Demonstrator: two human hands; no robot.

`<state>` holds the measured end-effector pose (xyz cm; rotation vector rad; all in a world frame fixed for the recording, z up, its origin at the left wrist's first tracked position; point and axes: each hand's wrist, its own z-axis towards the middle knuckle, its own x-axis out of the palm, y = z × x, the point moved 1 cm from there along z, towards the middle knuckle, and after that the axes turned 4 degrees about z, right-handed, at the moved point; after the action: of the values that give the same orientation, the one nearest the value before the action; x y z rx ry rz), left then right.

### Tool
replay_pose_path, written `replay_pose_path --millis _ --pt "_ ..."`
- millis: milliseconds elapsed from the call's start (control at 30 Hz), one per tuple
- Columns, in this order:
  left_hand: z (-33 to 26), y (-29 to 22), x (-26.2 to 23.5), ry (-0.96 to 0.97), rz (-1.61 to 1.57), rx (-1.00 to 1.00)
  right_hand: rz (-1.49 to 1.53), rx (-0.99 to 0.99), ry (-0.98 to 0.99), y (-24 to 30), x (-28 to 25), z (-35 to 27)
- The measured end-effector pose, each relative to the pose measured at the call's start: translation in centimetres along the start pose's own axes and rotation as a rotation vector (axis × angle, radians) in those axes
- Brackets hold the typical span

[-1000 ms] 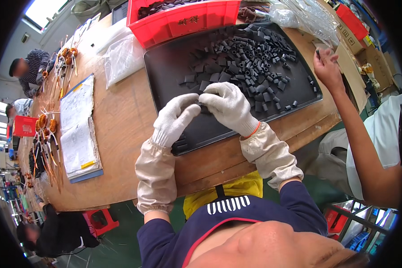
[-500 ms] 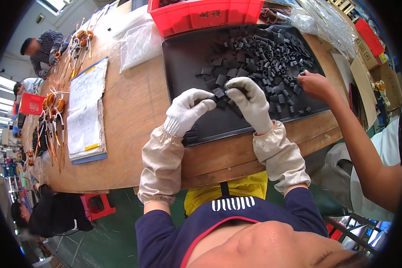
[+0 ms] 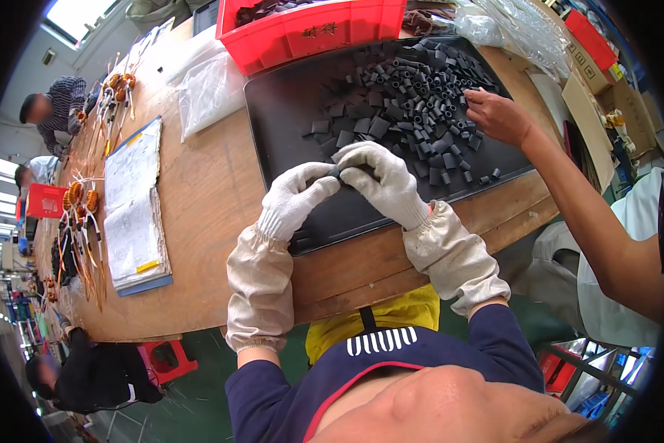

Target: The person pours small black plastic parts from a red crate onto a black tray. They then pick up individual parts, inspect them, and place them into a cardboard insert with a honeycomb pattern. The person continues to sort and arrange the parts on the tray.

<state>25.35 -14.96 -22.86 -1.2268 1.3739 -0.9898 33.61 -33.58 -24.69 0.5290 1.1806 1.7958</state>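
Observation:
My left hand (image 3: 295,198), in a white knitted glove, pinches a small black tube piece (image 3: 335,172) between thumb and fingers. My right hand (image 3: 384,181), gloved alike, is closed on the same piece from the other side, so the fingertips of both hands meet there. Most of the piece is hidden by the gloves. Both hands hover over the near left part of a black tray (image 3: 273,111). Beyond them lies a heap of short black tube pieces (image 3: 428,96), some round and open, some flattened.
A co-worker's bare hand (image 3: 498,117) reaches into the heap from the right. Behind the tray stands a red bin (image 3: 317,37). Plastic bags (image 3: 210,92), an open paper booklet (image 3: 134,210) and wired copper coils (image 3: 81,196) lie to the left. Cardboard (image 3: 590,133) stands at the right.
My right fingertips have closed in against my left ones at the black piece. Both hands sit nearer the tray's near left side. The co-worker's fingers have shifted over the heap, and the view has moved slightly.

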Motion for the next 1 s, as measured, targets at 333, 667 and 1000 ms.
replay_pose_path --millis 333,667,1000 --pt "-0.6 -0.7 -1.8 -0.039 0.311 0.118 -0.178 -0.224 0.082 0.0 0.0 0.5" --pt "-1.9 0.4 -5.7 -0.02 1.248 0.144 -0.176 -0.121 0.063 -0.2 0.2 0.1" --pt "-1.5 1.5 -5.5 0.091 1.196 0.155 -0.215 -0.179 0.627 0.7 1.7 -0.4"
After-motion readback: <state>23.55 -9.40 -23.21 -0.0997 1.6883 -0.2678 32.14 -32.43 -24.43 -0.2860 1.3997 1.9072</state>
